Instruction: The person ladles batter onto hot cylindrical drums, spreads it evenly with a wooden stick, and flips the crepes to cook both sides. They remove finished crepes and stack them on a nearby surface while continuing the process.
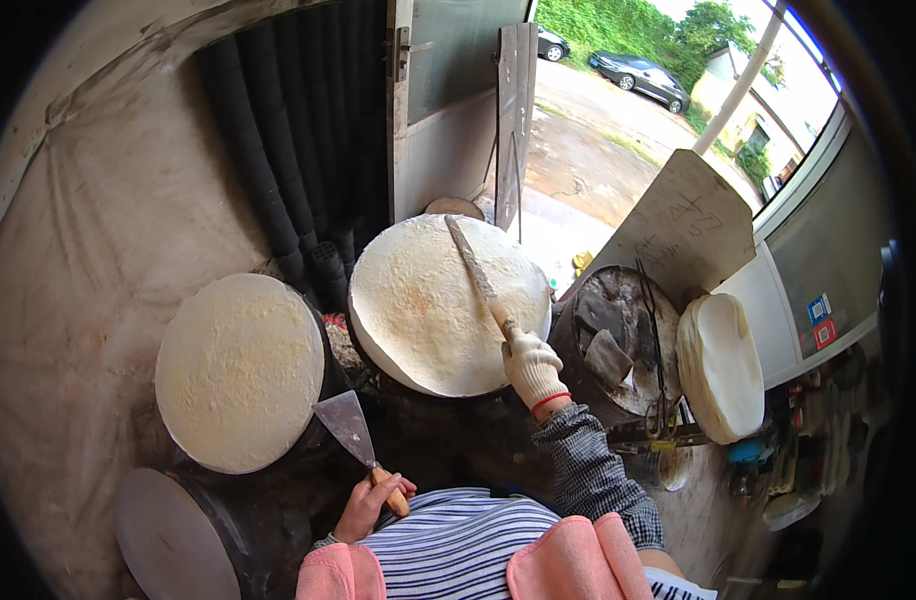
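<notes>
My right hand [533, 367], in a white knitted glove, grips the handle of a long flat wooden spreader [473, 262] coated with batter. Its blade lies across a large round flatbread [420, 315] on the middle griddle. My bare left hand [372, 502] holds a metal scraper [348, 427] by its wooden handle, low in front of my body. The scraper's blade points up and left, close to a second round flatbread [240, 371] on the left griddle. Part of the left palm is hidden by the handle and fingers.
A bare round plate [173, 536] is at the lower left. To the right, a drum [623, 337] carries dark cloths and metal tongs [657, 360], beside a stack of pale flatbreads [720, 367]. Behind stand a board with writing [672, 217], black briquette columns [278, 135] and an open door [458, 112].
</notes>
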Demonstrator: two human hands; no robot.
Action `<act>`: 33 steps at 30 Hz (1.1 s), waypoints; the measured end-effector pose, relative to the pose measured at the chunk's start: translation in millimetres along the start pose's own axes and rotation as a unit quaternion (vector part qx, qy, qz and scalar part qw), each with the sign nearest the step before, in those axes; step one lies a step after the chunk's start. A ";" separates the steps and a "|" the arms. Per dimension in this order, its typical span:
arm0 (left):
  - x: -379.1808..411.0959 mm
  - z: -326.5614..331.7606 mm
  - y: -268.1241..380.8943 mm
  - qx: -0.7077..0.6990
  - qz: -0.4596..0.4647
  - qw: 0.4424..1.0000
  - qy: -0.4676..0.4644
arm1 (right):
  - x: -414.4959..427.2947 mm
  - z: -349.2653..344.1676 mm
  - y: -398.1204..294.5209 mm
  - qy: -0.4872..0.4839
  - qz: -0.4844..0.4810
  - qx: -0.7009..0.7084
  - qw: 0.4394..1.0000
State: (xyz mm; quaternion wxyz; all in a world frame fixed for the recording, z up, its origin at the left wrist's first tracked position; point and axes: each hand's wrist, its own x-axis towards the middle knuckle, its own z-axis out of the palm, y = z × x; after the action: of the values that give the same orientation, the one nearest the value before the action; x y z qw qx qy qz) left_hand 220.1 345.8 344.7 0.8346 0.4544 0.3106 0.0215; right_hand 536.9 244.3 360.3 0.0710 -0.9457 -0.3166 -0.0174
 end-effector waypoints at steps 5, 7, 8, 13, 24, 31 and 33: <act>1.2 -5.0 -0.8 -0.006 -0.009 1.000 -0.001 | -1.0 -0.2 2.3 -0.020 0.033 -0.010 0.999; 1.4 -7.7 -1.3 -0.004 -0.010 1.000 -0.008 | -3.0 -1.7 3.8 -0.024 0.051 -0.017 0.998; 1.2 -8.1 -0.6 -0.006 -0.011 1.000 -0.009 | -3.4 -4.2 3.2 -0.035 0.061 -0.021 0.997; 1.5 -11.7 -1.0 -0.013 -0.016 1.000 -0.013 | -6.0 -11.4 0.6 -0.061 0.086 -0.024 0.994; 2.1 -18.3 -2.0 -0.016 -0.010 1.000 -0.012 | -11.2 -15.0 2.7 -0.069 0.128 0.057 0.988; 4.0 -16.7 3.9 -0.017 -0.008 1.000 -0.014 | -16.6 -9.1 4.1 -0.088 0.123 0.354 0.923; 5.0 -17.1 3.0 -0.014 -0.005 1.000 -0.018 | -24.0 -15.0 4.2 -0.102 0.191 0.482 0.849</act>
State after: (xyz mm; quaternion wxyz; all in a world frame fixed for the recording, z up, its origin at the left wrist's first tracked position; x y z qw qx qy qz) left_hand 215.6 361.9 337.8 0.8466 0.4414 0.2972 0.0132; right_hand 520.4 224.5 372.8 0.4871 -0.8311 -0.1035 0.2476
